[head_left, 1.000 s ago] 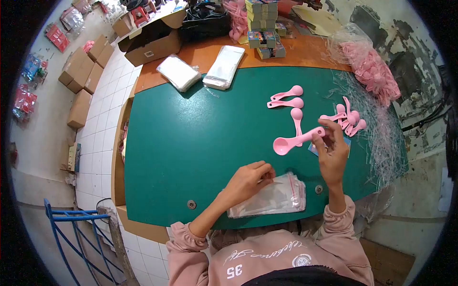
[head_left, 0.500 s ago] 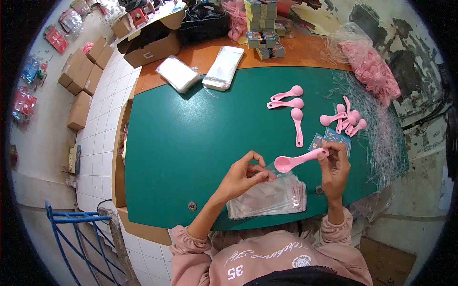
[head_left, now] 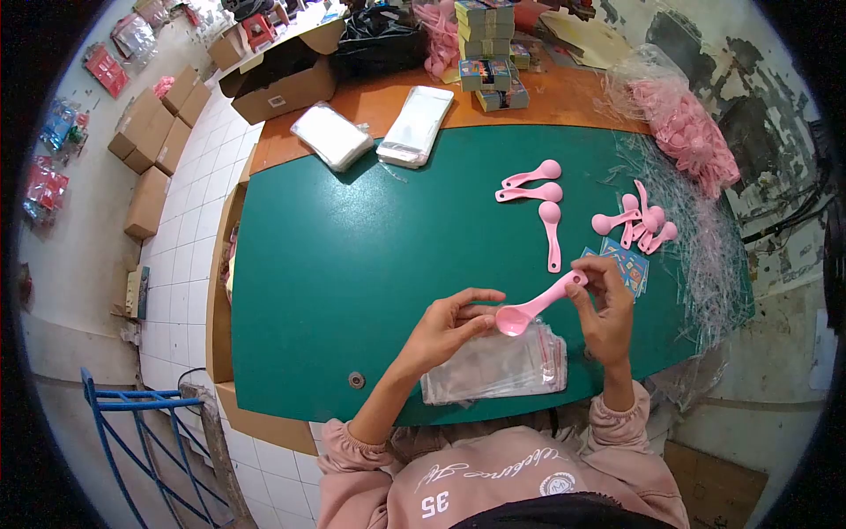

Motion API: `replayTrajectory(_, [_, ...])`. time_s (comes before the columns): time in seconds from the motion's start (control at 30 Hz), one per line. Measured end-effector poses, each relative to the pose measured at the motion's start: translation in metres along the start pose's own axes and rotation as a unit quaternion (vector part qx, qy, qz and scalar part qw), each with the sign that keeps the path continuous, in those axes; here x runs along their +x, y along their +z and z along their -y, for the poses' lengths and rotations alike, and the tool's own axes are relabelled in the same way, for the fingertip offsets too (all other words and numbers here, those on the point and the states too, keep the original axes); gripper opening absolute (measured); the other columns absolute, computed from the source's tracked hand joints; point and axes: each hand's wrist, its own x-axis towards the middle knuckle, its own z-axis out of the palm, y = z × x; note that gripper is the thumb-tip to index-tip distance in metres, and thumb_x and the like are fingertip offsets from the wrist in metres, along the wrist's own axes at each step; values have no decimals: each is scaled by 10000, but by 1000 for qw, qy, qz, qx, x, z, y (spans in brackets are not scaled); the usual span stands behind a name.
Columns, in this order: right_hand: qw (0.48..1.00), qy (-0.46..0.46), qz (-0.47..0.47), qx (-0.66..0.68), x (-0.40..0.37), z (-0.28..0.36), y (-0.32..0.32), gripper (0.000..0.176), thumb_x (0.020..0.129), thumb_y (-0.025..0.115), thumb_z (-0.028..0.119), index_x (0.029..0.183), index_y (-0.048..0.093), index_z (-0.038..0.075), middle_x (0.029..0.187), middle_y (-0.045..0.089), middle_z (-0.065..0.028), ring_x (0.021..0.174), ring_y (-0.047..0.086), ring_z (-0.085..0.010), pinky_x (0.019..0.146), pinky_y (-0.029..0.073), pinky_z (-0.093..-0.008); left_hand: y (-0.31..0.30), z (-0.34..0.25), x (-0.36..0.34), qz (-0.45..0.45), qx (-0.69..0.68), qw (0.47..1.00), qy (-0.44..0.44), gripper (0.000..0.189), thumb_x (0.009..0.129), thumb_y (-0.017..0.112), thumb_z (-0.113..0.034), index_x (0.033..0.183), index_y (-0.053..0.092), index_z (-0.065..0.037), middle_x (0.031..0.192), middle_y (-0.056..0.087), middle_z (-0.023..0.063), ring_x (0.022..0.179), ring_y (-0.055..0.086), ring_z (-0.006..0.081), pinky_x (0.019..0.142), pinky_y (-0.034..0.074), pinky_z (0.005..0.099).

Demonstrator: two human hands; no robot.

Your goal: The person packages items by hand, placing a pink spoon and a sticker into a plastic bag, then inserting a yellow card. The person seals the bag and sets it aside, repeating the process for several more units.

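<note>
My right hand point(head_left: 606, 310) pinches a pink measuring spoon point(head_left: 539, 306) by the end of its handle, bowl tilted down to the left. The bowl is right at the fingertips of my left hand point(head_left: 454, 328), whose thumb and fingers pinch the edge of a clear plastic bag. Under both hands lies a stack of clear plastic bags point(head_left: 498, 368), flat near the table's front edge. Beyond my right hand are small blue printed cards point(head_left: 624, 263), partly covered by the fingers.
Three pink spoons point(head_left: 550, 234) lie apart on the green table point(head_left: 352, 264), with a small heap of spoons point(head_left: 648, 216) farther right. Clear plastic scraps point(head_left: 696, 282) line the right edge. Two packs of bags point(head_left: 416, 126), bundled cards point(head_left: 489, 75) and a bag of pink spoons point(head_left: 687, 132) sit farther back.
My right hand has moved left and slightly down with the spoon, bringing its bowl to my left fingertips. My left hand has stayed nearly in place, its index finger more stretched out.
</note>
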Motion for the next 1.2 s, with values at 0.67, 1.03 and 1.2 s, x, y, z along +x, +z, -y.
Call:
replayTrajectory(0.67, [987,3,147,56,1,5,12,210,814,616,194,868,559,-1,963,581,-103,837,567,-171,754,456,-291,6,-10,-11,67,25,996,48,349,945,388,-255,1005,606,10,800,613,27,726,538,77,678,439,216])
replayTrajectory(1.03, [941,41,-20,-336,8,-62,-66,345,722,637,126,1043,574,14,1010,525,-165,949,507,-301,820,407,-349,-7,-23,-21,22,-3,998,58,355,936,402,-211,1155,497,51,1020,606,170,957,581,198,839,464,296])
replayTrajectory(1.2, [947,113,-8,-301,3,-85,-80,312,718,617,50,1017,540,5,927,552,-178,853,540,-348,789,428,-381,-2,-20,-16,1,9,998,63,328,922,432,-171,1154,506,50,1003,615,159,927,583,174,831,464,285])
